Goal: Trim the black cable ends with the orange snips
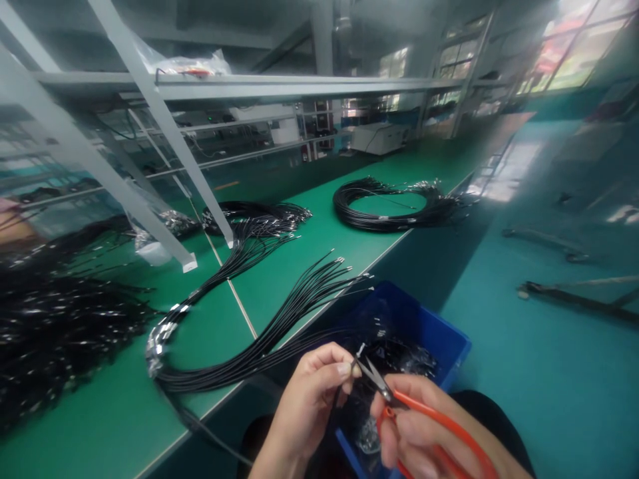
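Observation:
My left hand [319,382] pinches a thin black cable [337,398] close to its light-coloured end. In my right hand [419,416] is a pair of scissors [456,426] with orange-red handles. Their blades are spread and their tips reach the cable end, just beside my left fingertips; whether they touch it I cannot tell. Below both hands is a blue bin [446,339] with dark cables and clear plastic inside. On the green table [279,266] to the left lies a curved bundle of black cables [210,376], wrapped with shiny bands at its bend.
A coiled cable bundle [382,216] lies farther along the table, and another coil [249,216] sits near the shelf posts. Loose black cables [64,332] are heaped at the left. A white shelf frame [170,143] rises from the table. Wheeled legs [564,293] stand on the right floor.

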Tool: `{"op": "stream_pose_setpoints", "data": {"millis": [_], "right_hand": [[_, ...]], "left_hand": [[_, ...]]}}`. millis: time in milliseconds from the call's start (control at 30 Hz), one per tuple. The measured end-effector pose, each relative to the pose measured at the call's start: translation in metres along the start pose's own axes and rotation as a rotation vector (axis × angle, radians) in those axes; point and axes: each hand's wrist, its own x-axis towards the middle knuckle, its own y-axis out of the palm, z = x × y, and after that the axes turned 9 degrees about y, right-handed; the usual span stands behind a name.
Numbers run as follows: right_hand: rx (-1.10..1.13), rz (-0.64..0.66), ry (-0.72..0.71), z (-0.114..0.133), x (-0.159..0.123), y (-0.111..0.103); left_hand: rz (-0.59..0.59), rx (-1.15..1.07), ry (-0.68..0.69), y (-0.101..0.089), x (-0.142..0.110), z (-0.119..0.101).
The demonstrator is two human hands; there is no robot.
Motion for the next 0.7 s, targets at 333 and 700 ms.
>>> {"op": "stream_pose_setpoints", "data": {"millis": [333, 700], "right_hand": [[0.113, 0.006, 0.025, 0.004, 0.008, 0.004], [0.066, 0.058, 0.053, -0.002, 0.027, -0.003]], "left_hand": [[0.037, 0.08, 0.059, -0.002, 0.0, 0.006], [0.03, 0.102, 0.072, -0.004, 0.001, 0.006]]}}
